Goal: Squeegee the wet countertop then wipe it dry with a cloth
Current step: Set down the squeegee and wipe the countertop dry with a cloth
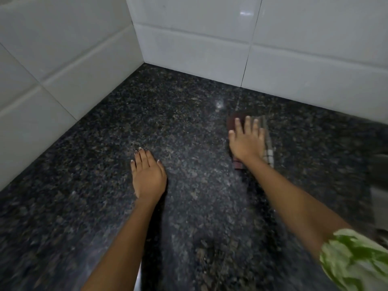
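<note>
The countertop point(189, 127) is dark speckled granite, running into a tiled corner. My right hand point(247, 141) lies flat with straight fingers on a folded cloth point(267, 152), dark red with a pale checked edge, pressing it onto the stone right of centre. My left hand point(148, 175) rests palm down on the bare granite, fingers straight and close together, holding nothing. No squeegee is in view.
White wall tiles point(199, 38) close the counter at the back and along the left side point(52, 66). At the far right edge a blurred grey shape point(380, 177) borders the granite. A green and white sleeve point(354, 259) covers my right upper arm.
</note>
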